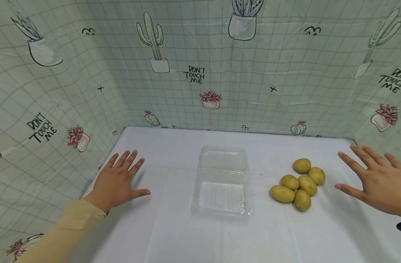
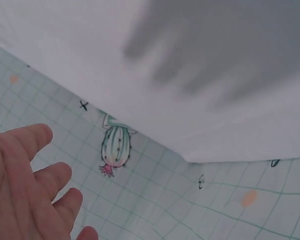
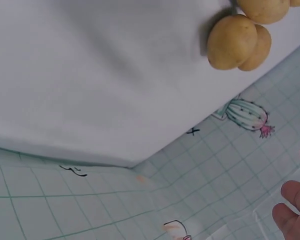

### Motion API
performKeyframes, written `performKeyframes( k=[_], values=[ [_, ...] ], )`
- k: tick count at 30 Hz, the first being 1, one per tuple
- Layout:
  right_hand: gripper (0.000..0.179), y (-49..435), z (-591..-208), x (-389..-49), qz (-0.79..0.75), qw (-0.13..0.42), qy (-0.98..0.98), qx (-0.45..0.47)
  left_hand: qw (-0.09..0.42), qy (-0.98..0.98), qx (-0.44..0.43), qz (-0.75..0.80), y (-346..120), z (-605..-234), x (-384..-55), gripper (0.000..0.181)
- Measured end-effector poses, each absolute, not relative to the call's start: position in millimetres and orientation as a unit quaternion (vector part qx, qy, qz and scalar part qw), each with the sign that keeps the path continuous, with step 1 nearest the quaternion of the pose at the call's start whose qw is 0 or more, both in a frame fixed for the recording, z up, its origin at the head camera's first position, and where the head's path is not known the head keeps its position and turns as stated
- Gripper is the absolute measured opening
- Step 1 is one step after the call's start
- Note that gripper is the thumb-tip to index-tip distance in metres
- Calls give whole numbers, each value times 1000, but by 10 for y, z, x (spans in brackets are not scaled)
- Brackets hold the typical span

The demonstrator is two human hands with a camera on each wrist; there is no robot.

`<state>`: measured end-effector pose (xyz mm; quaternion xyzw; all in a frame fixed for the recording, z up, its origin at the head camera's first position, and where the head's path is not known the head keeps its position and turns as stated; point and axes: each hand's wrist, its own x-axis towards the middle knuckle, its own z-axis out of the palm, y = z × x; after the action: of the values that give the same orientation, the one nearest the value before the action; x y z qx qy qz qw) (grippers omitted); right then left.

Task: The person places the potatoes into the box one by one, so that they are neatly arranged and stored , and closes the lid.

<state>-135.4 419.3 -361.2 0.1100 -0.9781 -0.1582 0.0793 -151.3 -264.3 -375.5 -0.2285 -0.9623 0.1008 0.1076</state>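
Observation:
My left hand (image 1: pixel 116 182) hovers over the left side of the white table, fingers spread and holding nothing. On the right, my right hand (image 1: pixel 377 179) is also spread and bare, raised beside a cluster of potatoes (image 1: pixel 308 185). Several yellow-brown potatoes lie close together there; the right wrist view catches some of them, with a potato (image 3: pixel 232 42) in front. Between the hands, a clear plastic clamshell box (image 1: pixel 222 197) lies unfolded, its lid (image 1: pixel 223 160) flat toward the back. Neither hand touches the box or the potatoes.
A white cloth covers the table (image 1: pixel 174 233). Grid-patterned fabric (image 1: pixel 180 44) with cactus drawings rises behind the table and along both sides. The left hand's shadow falls on the tabletop in the left wrist view.

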Motion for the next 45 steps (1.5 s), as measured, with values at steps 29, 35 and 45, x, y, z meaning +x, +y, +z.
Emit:
performKeyframes(
  k=[29,35,45],
  values=[
    [97,3837,-3753,-1354,-114,119,-961,221,93,-961,-253,63,-1976,-3893,-1460,102],
    [93,3767,-3785,-1324,-93,121,-963,224,94,-960,-259,50,-1841,-3942,-1448,102],
    [85,3631,-3934,-1247,-46,156,-954,253,93,-955,-281,36,-1567,-3997,-1394,102]
  ],
)
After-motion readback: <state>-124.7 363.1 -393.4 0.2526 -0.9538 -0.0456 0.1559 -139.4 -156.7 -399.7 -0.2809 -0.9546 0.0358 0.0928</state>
